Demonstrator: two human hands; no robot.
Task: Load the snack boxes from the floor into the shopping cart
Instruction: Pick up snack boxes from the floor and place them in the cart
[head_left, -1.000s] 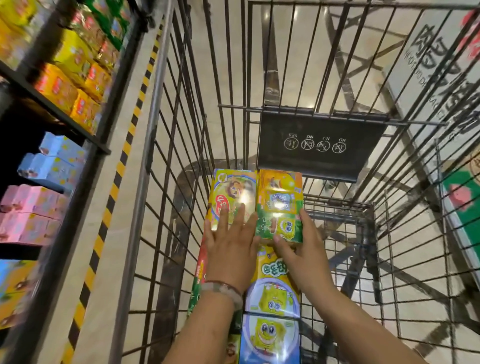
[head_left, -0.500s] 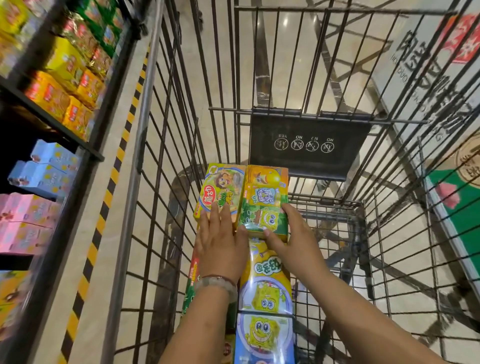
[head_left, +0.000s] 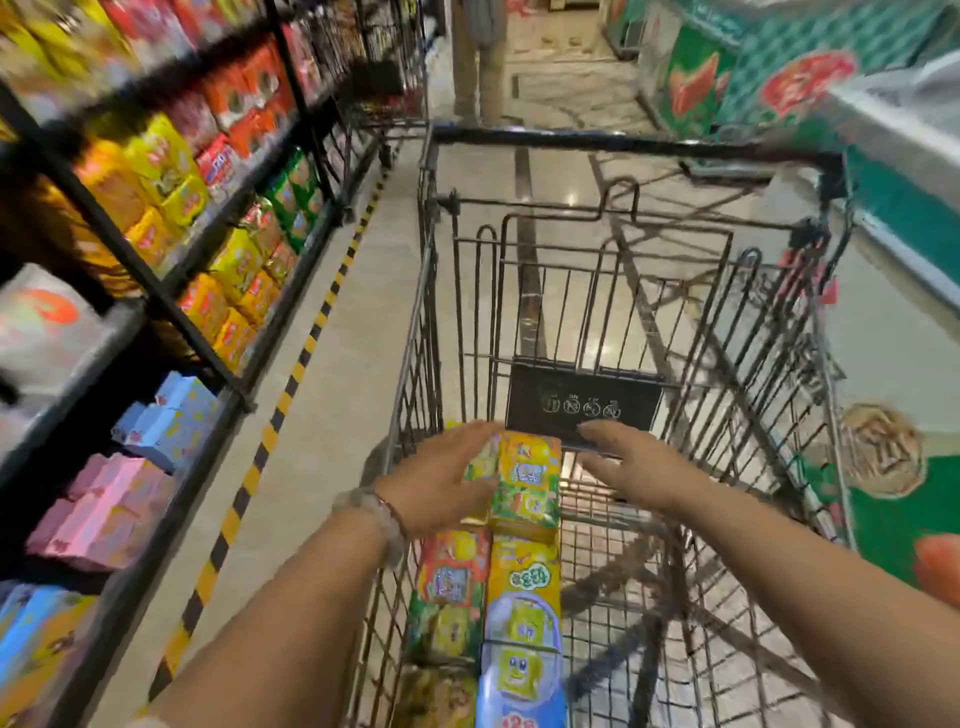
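Observation:
The wire shopping cart (head_left: 737, 332) fills the middle of the view. Several colourful snack boxes lie in its left half in two rows. The farthest pair is a yellow-green box (head_left: 527, 486) and a partly hidden box (head_left: 480, 465) beside it. Nearer ones include a red-green box (head_left: 452, 577) and a yellow-blue cartoon box (head_left: 522, 629). My left hand (head_left: 441, 483), with a bead bracelet on the wrist, hovers over the left far box, fingers straight. My right hand (head_left: 631, 465) hovers to the right of the boxes, fingers relaxed, holding nothing.
Store shelves (head_left: 171, 291) packed with snack bags and boxes run along the left, edged by a yellow-black floor stripe (head_left: 291, 379). A green display (head_left: 893, 156) stands at the right. The cart's black child-seat flap (head_left: 582, 402) is behind the boxes. The cart's right half shows bare wire.
Both hands have lifted off the two far boxes and drawn apart. The view has tilted up and pulled back, showing the aisle and the whole cart.

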